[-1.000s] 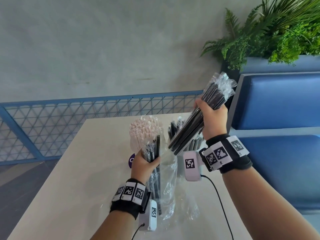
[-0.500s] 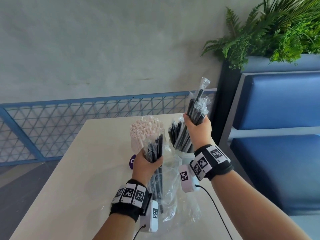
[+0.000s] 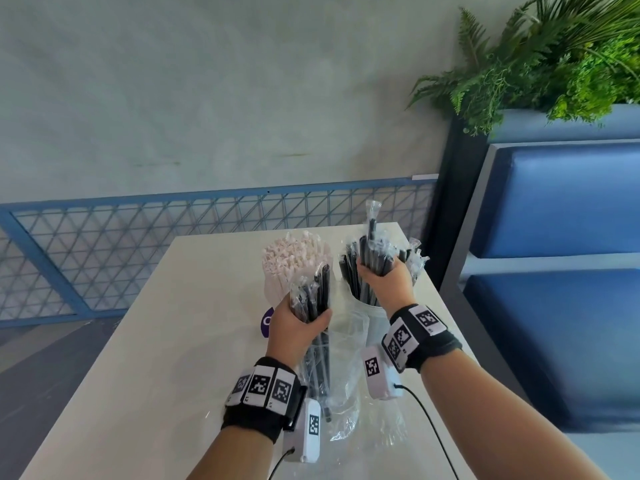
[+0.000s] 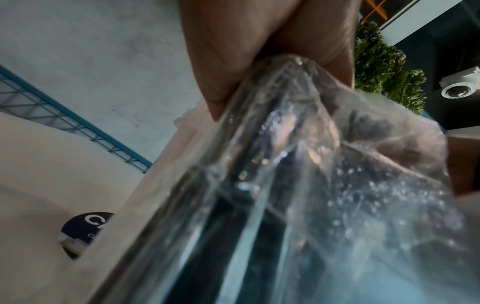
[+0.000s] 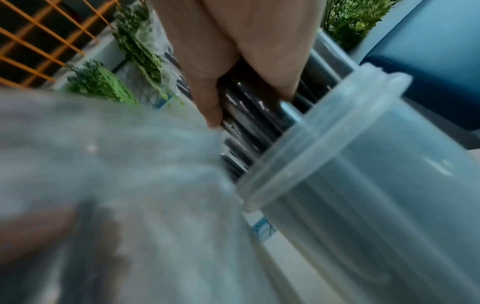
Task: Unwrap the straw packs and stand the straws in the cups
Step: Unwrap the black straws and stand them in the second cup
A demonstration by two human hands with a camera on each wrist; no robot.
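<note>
Clear plastic pack (image 3: 341, 362): held upright above the table (image 3: 145, 358) by the left hand; its loose lower end hangs down to the tabletop. It holds a few black straws.
Left hand (image 3: 298, 329): fingers and thumb clenched round the upper part of the pack, with straw tips sticking out above the fist. The left wrist view shows the fingers (image 4: 228, 51) closed on the crinkled film (image 4: 311, 164).
Right hand (image 3: 382, 284): fingers wrapped round a bundle of black straws (image 3: 372, 252), each in its own thin clear sleeve. One straw stands taller than the others.
Bundle position: lower ends inside the clear cup (image 5: 363, 185); the right wrist view shows the straws (image 5: 249, 115) passing over its rim.
Clear cup, head view (image 3: 375, 320): stands on the table just beside the pack, on its right.
White paper-wrapped straws (image 3: 294, 258): packed upright in a second container, behind the left hand.
Purple round label (image 3: 267, 320): beside the left hand, partly hidden.
Surroundings: blue mesh railing (image 3: 138, 251), blue padded bench (image 3: 561, 271), green plants (image 3: 554, 57).
</note>
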